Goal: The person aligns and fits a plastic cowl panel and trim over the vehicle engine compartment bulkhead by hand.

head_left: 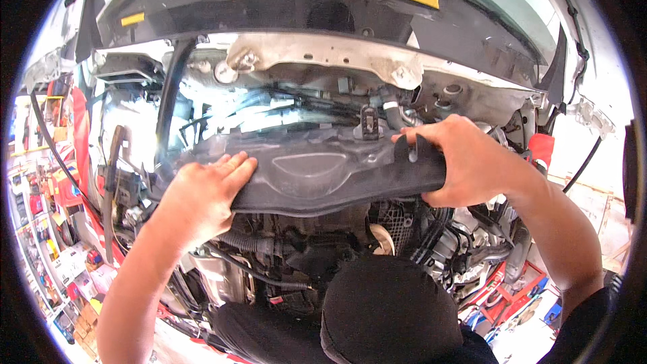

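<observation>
In the head view, a long black plastic panel (310, 179) lies across the open engine bay of a vehicle. My left hand (210, 197) grips its left part, fingers over the upper face and thumb at the lower edge. At the panel's right end, my right hand (470, 162) is closed round it, fingertips near a dark upright clip (410, 148). Behind the panel are a pale metal cowl (323, 61), a dark connector (369, 121) and a hose (393, 113); its underside is hidden.
A windshield (317, 0) arches above. A dark strut (172, 94) rises at left. Engine hoses (249, 243) lie below. Shelves of tools (47, 216) stand far left, a red metal stand (505, 296) lower right. Black cloth-covered rounded shapes (387, 310) fill the bottom centre.
</observation>
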Tool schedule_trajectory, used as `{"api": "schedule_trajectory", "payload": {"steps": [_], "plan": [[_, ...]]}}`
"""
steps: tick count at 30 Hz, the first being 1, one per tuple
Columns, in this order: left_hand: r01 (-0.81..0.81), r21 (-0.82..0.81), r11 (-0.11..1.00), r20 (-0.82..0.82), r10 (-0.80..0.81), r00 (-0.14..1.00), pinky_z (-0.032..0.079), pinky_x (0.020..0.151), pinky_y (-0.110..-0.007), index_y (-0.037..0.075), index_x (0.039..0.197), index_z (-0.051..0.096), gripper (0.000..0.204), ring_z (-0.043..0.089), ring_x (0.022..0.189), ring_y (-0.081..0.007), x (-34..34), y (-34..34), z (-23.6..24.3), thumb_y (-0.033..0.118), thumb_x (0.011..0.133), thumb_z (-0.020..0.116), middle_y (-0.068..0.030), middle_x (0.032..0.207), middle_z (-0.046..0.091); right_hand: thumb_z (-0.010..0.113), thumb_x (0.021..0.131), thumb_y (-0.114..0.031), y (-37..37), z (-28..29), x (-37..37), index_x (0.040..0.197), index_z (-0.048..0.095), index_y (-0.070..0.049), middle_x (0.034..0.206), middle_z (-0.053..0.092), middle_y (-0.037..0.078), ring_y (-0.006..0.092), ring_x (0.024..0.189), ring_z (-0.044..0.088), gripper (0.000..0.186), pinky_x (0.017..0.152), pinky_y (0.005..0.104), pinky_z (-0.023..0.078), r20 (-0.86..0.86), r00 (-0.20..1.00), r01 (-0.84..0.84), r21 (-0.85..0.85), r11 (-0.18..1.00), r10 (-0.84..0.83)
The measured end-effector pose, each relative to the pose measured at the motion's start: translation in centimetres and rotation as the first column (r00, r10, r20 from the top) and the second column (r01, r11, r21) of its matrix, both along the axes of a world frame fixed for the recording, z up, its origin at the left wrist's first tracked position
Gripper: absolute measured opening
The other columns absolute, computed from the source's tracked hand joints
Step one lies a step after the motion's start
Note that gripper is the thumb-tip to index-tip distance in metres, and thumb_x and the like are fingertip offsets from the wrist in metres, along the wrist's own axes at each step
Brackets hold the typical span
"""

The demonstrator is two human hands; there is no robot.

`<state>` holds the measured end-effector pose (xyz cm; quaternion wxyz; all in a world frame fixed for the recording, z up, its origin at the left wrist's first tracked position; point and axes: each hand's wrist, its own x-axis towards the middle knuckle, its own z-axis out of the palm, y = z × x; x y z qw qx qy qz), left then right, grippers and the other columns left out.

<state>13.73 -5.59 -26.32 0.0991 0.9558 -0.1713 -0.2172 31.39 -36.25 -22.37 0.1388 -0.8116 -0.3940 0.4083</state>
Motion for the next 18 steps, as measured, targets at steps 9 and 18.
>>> {"api": "schedule_trajectory", "payload": {"steps": [9,18], "plan": [[-0.089,0.011,0.996,-0.077,0.09,0.993,0.048,0.1,-0.038,-0.003,0.133,0.045,0.081,0.054,0.122,-0.0349,-0.5,-1.1,0.5,0.0,0.057,0.071,-0.0221,0.136,0.051,0.048,0.096,-0.053,-8.5,-4.3,3.4,0.13,0.054,-0.002,0.127,0.06,0.013,0.0243,0.123,0.052,0.062,0.108,0.0377,0.035,-0.307,0.855,0.515,0.394,0.762,-0.419],[-0.29,-0.008,0.957,0.097,0.289,0.952,0.025,0.113,-0.056,0.003,0.139,0.044,0.076,0.046,0.13,-0.0366,-0.6,-7.8,2.1,0.009,0.069,0.071,-0.0208,0.138,0.049,0.03,0.096,-0.066,-6.4,-16.4,3.4,0.138,0.045,0.004,0.135,0.053,0.012,0.0214,0.126,0.049,0.083,0.109,0.0376,0.035,-0.824,0.472,0.611,0.05,0.79,-0.313]]}}
